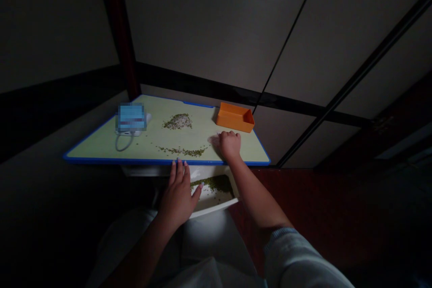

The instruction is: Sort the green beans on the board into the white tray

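Note:
My left hand (177,191) rests at the blue front edge of a pale yellow-green tabletop (158,141), fingers stretched out and thumb apart. Below that edge is a pulled-out white drawer (216,208) with small green beans (216,183), partly hidden by my left hand. My right hand (231,144) is on the tabletop near its front right, fingers curled closed; what they hold, if anything, is hidden. To its left lies a thin strip of green beans (184,151). Farther back is a pile of green beans mixed with whitish grains (180,121).
An open orange box (234,119) stands at the back right of the tabletop, just beyond my right hand. At the left sits a device with a blurred screen (131,117) and a looped white cable (124,149). Cabinet-like panels (209,27) rise behind the table.

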Action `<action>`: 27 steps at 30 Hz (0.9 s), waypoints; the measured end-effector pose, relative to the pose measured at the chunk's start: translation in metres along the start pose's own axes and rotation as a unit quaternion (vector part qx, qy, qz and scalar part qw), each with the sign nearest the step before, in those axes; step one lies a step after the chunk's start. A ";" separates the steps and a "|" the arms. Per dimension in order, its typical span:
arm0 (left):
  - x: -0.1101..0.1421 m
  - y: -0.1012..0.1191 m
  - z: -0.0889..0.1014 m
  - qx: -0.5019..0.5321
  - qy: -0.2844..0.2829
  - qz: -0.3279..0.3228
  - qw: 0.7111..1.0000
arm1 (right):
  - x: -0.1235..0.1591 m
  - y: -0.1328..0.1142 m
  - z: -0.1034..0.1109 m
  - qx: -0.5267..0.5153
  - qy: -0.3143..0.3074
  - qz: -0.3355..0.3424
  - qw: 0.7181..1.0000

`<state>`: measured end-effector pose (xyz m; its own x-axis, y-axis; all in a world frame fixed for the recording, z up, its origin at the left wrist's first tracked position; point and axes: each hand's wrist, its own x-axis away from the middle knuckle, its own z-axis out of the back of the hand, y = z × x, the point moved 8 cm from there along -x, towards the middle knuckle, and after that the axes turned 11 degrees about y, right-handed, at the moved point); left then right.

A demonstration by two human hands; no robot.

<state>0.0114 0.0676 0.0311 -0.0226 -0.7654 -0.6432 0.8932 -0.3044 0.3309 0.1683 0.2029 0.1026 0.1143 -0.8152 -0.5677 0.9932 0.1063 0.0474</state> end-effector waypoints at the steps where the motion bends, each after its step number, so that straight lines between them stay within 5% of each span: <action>1: 0.000 0.000 0.000 -0.001 -0.001 -0.001 1.000 | 0.000 -0.005 0.000 -0.003 0.000 0.013 1.000; 12: 0.001 -0.001 -0.001 -0.005 -0.005 0.000 1.000 | 0.001 -0.033 -0.002 -0.067 0.007 0.128 0.990; 27: 0.001 -0.002 -0.001 0.002 0.006 -0.003 1.000 | 0.008 -0.031 0.000 -0.113 -0.003 0.158 0.981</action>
<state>0.0100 0.0675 0.0293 -0.0226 -0.7574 -0.6526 0.8913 -0.3110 0.3301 0.1389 0.1931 0.0968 0.4173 -0.7246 -0.5484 0.8777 0.4779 0.0365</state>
